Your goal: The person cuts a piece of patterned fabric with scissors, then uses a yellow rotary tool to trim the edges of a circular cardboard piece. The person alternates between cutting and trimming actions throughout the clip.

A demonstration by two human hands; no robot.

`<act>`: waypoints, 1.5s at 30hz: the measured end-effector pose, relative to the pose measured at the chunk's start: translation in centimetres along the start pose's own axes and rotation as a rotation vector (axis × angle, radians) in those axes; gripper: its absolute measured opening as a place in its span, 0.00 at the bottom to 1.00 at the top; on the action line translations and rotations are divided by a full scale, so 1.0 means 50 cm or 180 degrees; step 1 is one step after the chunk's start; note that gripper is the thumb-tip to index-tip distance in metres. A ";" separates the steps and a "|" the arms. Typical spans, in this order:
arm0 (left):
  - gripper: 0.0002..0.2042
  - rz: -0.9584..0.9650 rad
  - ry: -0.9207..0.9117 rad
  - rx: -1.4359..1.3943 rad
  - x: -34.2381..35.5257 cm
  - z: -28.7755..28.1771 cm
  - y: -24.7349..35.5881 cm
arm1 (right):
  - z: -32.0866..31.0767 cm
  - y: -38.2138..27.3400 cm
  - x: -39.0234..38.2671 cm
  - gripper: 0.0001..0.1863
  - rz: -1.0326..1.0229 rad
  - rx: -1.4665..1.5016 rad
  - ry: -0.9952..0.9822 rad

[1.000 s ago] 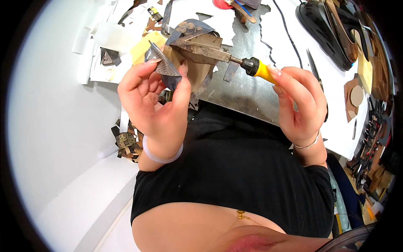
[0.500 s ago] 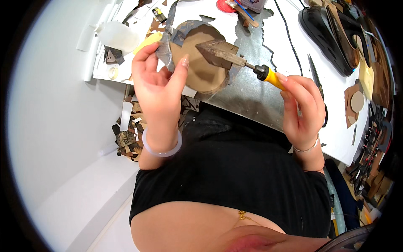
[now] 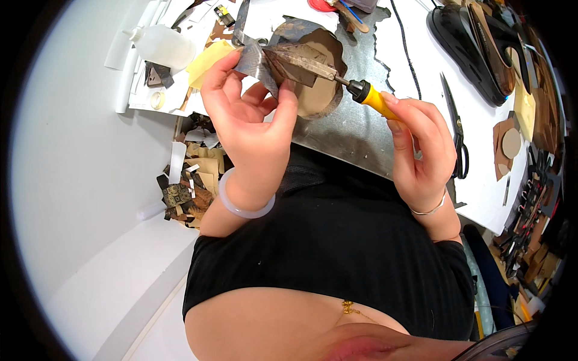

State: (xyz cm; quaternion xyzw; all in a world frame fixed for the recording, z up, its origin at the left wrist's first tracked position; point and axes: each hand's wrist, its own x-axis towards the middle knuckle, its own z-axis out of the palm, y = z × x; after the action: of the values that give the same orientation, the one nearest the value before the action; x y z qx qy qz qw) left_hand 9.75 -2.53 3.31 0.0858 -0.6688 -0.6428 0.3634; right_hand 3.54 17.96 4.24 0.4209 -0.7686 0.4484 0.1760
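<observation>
My left hand (image 3: 256, 123) pinches a shiny grey strip (image 3: 257, 65) between thumb and fingers, holding it raised and curved. In my right hand (image 3: 424, 147) is a hand tool with a yellow handle (image 3: 379, 103), a black collar and a flat, pointed metal head (image 3: 304, 63). The head's tip meets the strip beside my left fingers; whether it presses on it I cannot tell. Below the head lies a round tan piece (image 3: 319, 101) with a ragged grey patterned border. It rests on a grey metal plate (image 3: 367, 135), partly hidden by the tool and my left hand.
A translucent bottle (image 3: 165, 47) and a yellow sheet (image 3: 208, 63) stand left. Black scissors (image 3: 456, 123), a black cord (image 3: 410, 57) and a dark bulky device (image 3: 460, 54) are right. Scraps (image 3: 192, 183) heap below the table's left edge. A tan disc (image 3: 511, 143) lies far right.
My left hand has shifted right and now holds the strip up across the tan piece's left side. The tool has moved left with my right hand, its tip now at the strip.
</observation>
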 end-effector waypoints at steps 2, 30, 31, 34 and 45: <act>0.34 -0.0005 -0.0009 0.0004 -0.003 0.003 0.004 | 0.003 0.001 0.000 0.24 -0.0019 0.0027 0.0042; 0.35 0.0691 0.0010 0.1021 -0.011 -0.029 -0.032 | -0.026 -0.007 -0.009 0.17 0.0638 0.0484 0.0334; 0.35 0.0843 -0.0028 0.1134 -0.012 -0.028 -0.034 | -0.025 -0.006 -0.006 0.17 0.0637 0.0504 0.0350; 0.35 0.0780 -0.0059 0.1001 -0.015 -0.018 -0.029 | -0.023 -0.008 0.002 0.19 0.0865 0.0658 0.0337; 0.35 -0.1485 -0.1092 -0.0485 -0.007 -0.020 0.017 | 0.020 0.008 0.075 0.38 0.1965 0.1548 0.0225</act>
State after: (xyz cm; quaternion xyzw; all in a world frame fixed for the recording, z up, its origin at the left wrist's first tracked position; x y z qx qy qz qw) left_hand 10.89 -2.99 3.87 0.0998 -0.6325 -0.7625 0.0929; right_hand 1.12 15.39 5.92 0.1837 -0.7239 0.6634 -0.0456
